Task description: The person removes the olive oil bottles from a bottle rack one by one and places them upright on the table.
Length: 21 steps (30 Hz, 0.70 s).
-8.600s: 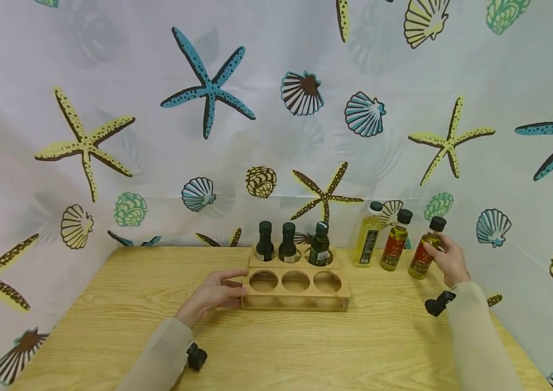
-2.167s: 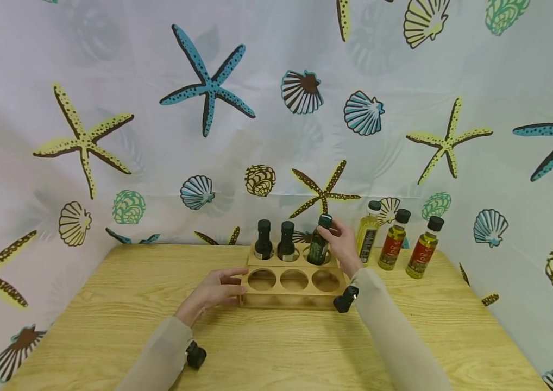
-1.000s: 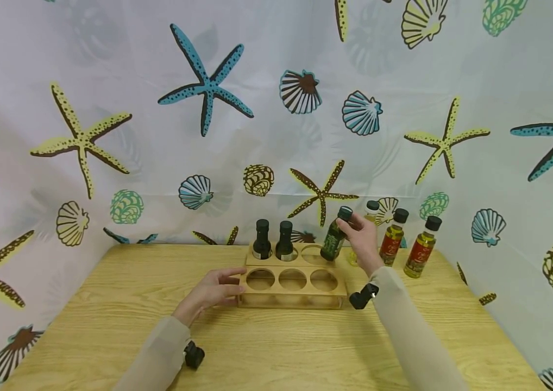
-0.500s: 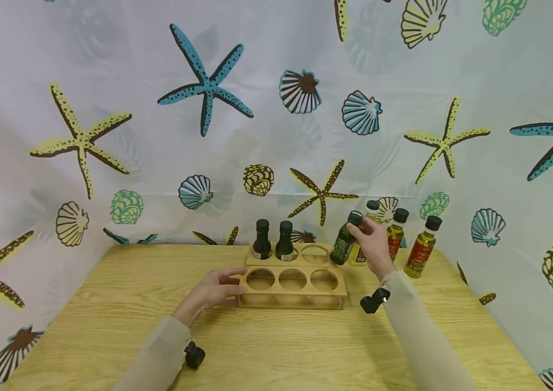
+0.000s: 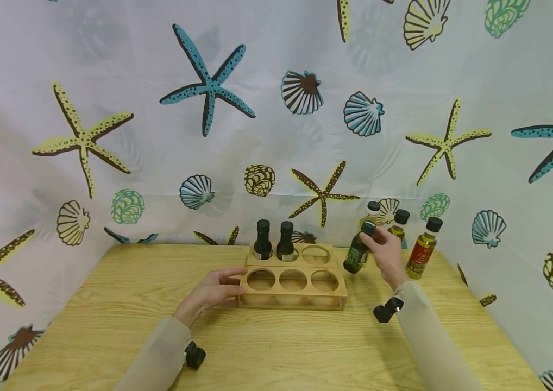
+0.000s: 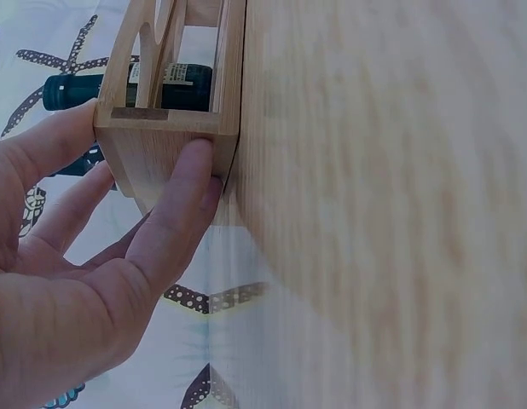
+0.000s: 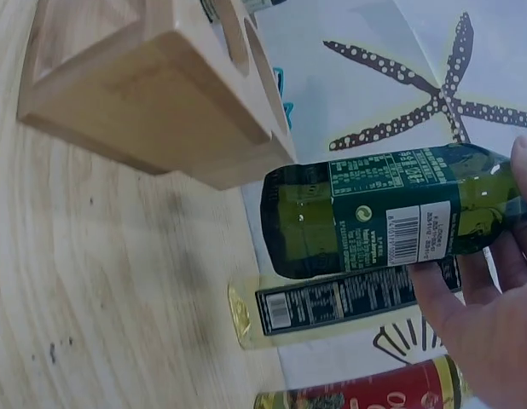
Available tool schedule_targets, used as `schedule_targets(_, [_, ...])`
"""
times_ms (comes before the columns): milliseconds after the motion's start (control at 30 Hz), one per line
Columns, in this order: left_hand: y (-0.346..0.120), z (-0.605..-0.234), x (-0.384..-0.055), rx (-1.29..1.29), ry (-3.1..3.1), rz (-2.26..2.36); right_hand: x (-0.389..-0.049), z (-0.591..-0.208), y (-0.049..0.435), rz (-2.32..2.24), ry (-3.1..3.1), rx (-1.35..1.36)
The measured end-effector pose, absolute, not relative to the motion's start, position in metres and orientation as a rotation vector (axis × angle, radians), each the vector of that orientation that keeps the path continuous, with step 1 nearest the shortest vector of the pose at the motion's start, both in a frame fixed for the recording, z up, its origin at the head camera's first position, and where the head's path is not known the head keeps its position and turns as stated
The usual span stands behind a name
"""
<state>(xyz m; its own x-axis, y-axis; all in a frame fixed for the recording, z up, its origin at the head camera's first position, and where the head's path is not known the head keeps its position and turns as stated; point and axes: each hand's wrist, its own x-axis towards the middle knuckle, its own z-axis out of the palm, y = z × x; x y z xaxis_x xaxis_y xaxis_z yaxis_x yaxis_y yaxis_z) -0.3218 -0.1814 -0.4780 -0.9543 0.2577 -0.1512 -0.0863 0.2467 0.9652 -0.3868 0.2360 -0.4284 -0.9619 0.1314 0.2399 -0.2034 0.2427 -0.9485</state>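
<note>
My right hand (image 5: 387, 254) holds a dark green glass oil bottle (image 5: 356, 252) near its neck. The bottle is tilted, just right of a two-tier wooden bottle rack (image 5: 293, 301). In the right wrist view, the green bottle (image 7: 374, 213) hangs clear of the table, its barcode label showing. My left hand (image 5: 213, 293) touches the rack's left end. In the left wrist view, the extended fingers of the left hand (image 6: 93, 281) rest against the rack's end panel (image 6: 157, 158). Two dark bottles (image 5: 263, 241) stand in the upper tier; its right hole and the three lower holes hold nothing.
At the back right stand a clear yellow oil bottle (image 5: 371, 210), partly hidden, and two red-labelled oil bottles (image 5: 421, 253), one partly behind the right hand. A shell-and-starfish curtain (image 5: 266, 141) hangs behind the wooden table (image 5: 276, 347).
My right hand took hold of the dark green bottle, lifted it from the rack's upper right hole and carried it rightward past the rack. The left hand has stayed at the rack's end.
</note>
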Motion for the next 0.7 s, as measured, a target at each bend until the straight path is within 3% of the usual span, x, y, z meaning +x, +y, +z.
schedule_targets(700, [-0.180, -0.476, -0.319, 0.125, 2.212, 1.809, -0.371, -0.446, 0.274, 1.720, -2.558, 0.142])
